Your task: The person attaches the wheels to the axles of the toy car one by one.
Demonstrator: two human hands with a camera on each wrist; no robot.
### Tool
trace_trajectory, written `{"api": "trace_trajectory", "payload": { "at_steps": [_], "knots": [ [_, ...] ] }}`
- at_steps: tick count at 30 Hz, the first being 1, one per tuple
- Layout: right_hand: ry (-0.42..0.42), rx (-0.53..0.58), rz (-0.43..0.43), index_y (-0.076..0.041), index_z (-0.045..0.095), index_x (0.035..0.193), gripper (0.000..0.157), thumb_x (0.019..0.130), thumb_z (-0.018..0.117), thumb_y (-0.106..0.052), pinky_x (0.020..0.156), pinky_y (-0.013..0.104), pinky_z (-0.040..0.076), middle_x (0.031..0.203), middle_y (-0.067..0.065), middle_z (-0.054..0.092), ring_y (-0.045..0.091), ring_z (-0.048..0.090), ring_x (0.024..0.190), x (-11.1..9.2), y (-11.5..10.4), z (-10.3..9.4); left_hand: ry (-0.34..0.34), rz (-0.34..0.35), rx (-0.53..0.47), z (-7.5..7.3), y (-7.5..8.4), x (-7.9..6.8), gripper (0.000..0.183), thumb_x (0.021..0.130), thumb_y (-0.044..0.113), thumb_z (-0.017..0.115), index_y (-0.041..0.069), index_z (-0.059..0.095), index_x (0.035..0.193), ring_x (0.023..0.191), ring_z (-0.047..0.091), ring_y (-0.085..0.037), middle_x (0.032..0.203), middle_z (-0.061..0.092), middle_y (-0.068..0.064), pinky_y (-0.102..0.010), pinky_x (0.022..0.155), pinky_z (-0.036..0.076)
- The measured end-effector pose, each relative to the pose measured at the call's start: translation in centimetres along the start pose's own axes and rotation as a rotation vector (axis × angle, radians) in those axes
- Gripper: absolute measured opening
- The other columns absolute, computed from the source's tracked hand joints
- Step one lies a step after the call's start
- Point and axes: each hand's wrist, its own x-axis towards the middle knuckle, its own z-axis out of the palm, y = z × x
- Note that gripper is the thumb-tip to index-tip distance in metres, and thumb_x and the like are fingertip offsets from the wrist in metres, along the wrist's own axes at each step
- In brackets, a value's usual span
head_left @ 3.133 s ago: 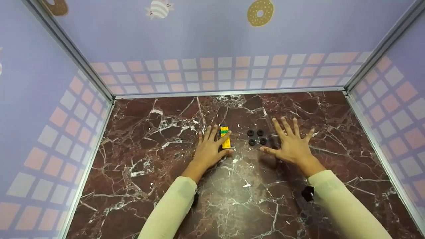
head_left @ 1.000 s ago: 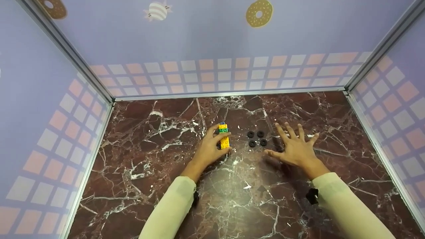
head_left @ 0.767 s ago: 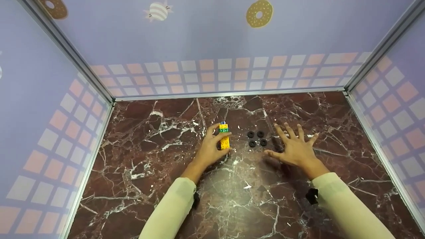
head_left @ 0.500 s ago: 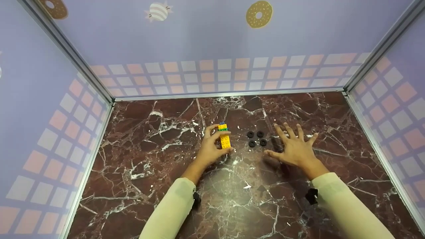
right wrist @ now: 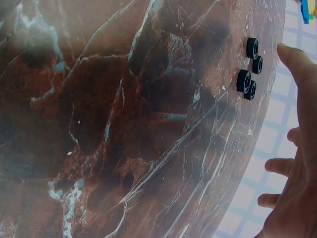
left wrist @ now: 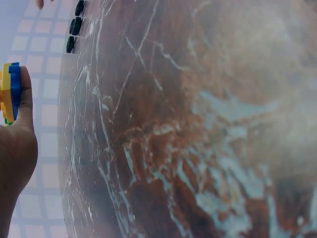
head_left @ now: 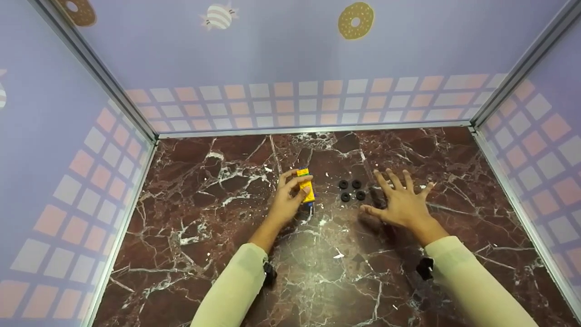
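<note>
My left hand (head_left: 286, 200) grips a toy brick assembly (head_left: 308, 194), thumb and fingers curled about it. Yellow studded pieces form its upper side, with a green piece near the far end and blue underneath. In the left wrist view the blue side of the bricks (left wrist: 16, 89) shows beside a finger, raised off the tabletop. Several small black toy wheels (head_left: 343, 184) lie grouped between the hands. My right hand (head_left: 403, 206) is spread to the right of them, fingers apart, holding nothing. Its thumb points toward the wheels (right wrist: 244, 81) in the right wrist view.
The dark red marbled tabletop (head_left: 336, 281) has white veins and small pale flecks. Purple panels with pink and white squares (head_left: 308, 102) enclose its back, left and right sides, with metal strips along the edges.
The left hand, flat beside the bricks at first, has taken hold of them and tilted them. Its thumb has shifted from the near end onto the yellow part. The right hand barely moved; the wheels stayed.
</note>
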Motion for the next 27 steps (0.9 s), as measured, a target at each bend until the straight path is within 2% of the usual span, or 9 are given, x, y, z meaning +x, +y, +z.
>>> {"api": "trace_trajectory", "payload": {
  "at_steps": [5,9,14,18,27],
  "knots": [
    [0.004,0.004,-0.006,-0.024,0.018,0.178,0.106,0.098,0.058,-0.081,0.11,0.1,-0.015,0.185,0.016,0.02,0.054,0.004,0.17,0.2,-0.3,0.0,-0.005,-0.006,-0.022,0.1,0.1,-0.1,0.033,0.107,0.012,0.071,0.0,0.073,0.137,0.122,0.059,-0.028,0.166,0.033,-0.028,-0.019,0.096,0.054],
    [0.018,0.003,-0.016,-0.021,0.026,0.177,0.1,0.101,0.061,-0.075,0.113,0.099,-0.012,0.183,0.016,0.026,0.053,0.011,0.17,0.3,-0.7,0.0,-0.003,-0.02,-0.023,0.1,0.2,-0.1,0.034,0.106,0.012,0.073,0.001,0.073,0.137,0.119,0.063,-0.03,0.165,0.035,-0.027,-0.022,0.097,0.055],
    [0.036,0.009,-0.02,-0.018,0.032,0.175,0.096,0.101,0.063,-0.071,0.114,0.099,-0.01,0.181,0.018,0.032,0.052,0.019,0.168,0.5,-1.0,0.0,-0.002,-0.017,-0.061,0.2,0.3,-0.1,0.036,0.104,0.009,0.075,-0.002,0.068,0.138,0.135,0.06,-0.04,0.164,0.038,-0.028,-0.037,0.111,0.057],
    [0.048,0.013,-0.026,-0.016,0.035,0.173,0.093,0.102,0.064,-0.068,0.116,0.099,-0.005,0.179,0.019,0.036,0.052,0.026,0.166,0.8,-1.1,0.1,0.001,-0.023,-0.084,0.2,0.3,-0.2,0.035,0.102,0.007,0.077,-0.003,0.068,0.134,0.144,0.055,-0.043,0.165,0.04,-0.028,-0.047,0.115,0.059],
    [0.079,0.069,-0.091,-0.013,0.052,0.164,0.075,0.102,0.075,-0.048,0.116,0.102,0.011,0.17,0.019,0.048,0.052,0.041,0.157,1.2,-1.1,0.6,0.016,-0.03,-0.117,0.2,-0.1,0.0,0.035,0.1,0.004,0.08,-0.004,0.069,0.132,0.143,0.056,-0.037,0.167,0.043,-0.025,-0.034,0.107,0.06]
  ]
}}
